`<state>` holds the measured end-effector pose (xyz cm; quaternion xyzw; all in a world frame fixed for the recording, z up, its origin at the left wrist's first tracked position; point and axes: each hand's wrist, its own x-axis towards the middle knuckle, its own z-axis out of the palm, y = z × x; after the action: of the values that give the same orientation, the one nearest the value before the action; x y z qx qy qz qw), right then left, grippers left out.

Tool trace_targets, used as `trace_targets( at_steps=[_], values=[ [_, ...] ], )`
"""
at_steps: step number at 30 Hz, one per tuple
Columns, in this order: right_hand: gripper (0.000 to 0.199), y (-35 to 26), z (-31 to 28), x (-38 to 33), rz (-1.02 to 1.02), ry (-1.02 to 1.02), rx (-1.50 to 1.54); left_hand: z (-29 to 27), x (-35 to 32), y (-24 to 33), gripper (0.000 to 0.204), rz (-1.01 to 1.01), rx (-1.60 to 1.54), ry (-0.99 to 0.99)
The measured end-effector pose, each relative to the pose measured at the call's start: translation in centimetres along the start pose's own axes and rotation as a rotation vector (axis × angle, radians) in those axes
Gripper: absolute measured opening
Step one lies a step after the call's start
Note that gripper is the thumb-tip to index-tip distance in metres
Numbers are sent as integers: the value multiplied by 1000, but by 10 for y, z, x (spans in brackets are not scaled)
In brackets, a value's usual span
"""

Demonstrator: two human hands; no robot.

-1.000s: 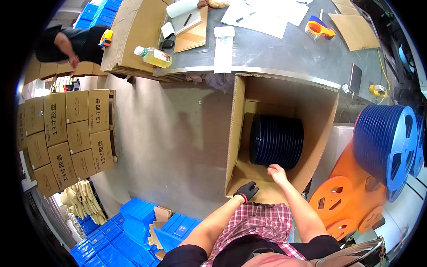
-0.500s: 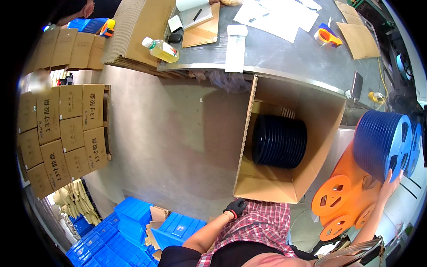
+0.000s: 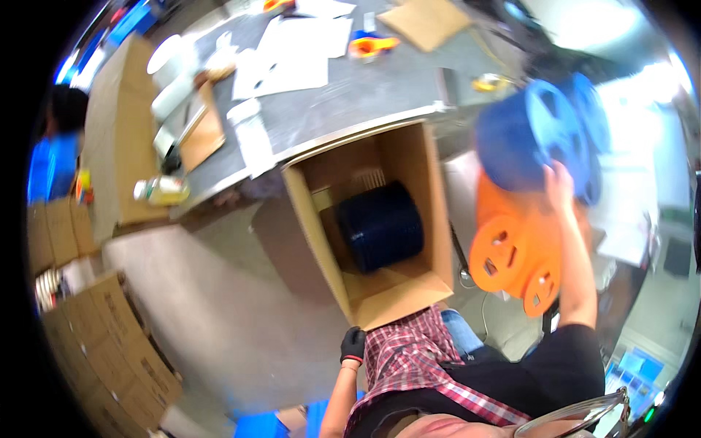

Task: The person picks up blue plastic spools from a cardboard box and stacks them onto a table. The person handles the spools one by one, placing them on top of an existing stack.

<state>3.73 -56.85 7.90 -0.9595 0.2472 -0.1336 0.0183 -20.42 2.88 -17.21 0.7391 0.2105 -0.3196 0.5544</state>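
My left hand (image 3: 353, 344), in a black glove, is closed at the near left corner of an open cardboard box (image 3: 381, 314). Inside that box a row of dark blue plastic reels (image 3: 380, 226) lies on its side. My bare right hand (image 3: 559, 184) reaches out to the right and touches the light end face of a stack of blue reels (image 3: 504, 142); motion smears its fingers. Another blue reel stack (image 3: 590, 120) stands just beyond. Below these are orange reels (image 3: 504, 252) with cut-out holes, partly behind my right forearm.
The grey worktable (image 3: 307, 120) bears white papers (image 3: 303, 55), an orange tape dispenser (image 3: 372, 46) and a bottle of yellow drink (image 3: 162, 190). Stacked cartons (image 3: 109, 350) fill the lower left. Flat cardboard (image 3: 120, 131) is stacked beside the table. Blue crates (image 3: 263, 423) show at the bottom.
The view has swung to the right, shifting the scene leftward and blurring it. My right hand is still at the blue reels, and my left hand at the box's near corner.
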Motion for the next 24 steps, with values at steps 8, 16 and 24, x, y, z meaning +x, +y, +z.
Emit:
trace_targets(
  at_steps=[8, 16, 24],
  values=[
    [34, -64, -151, -78, 361, 369, 1404, 31, -3, 230, 30, 42, -447, -149],
    [28, -56, -121, -94, 916, -531, 2233, 89, -84, 463, 68, 211, -1096, -406],
    [28, -22, -62, -47, -140, 145, 712, 59, -120, 447, 56, 338, -1054, -50]
  ],
)
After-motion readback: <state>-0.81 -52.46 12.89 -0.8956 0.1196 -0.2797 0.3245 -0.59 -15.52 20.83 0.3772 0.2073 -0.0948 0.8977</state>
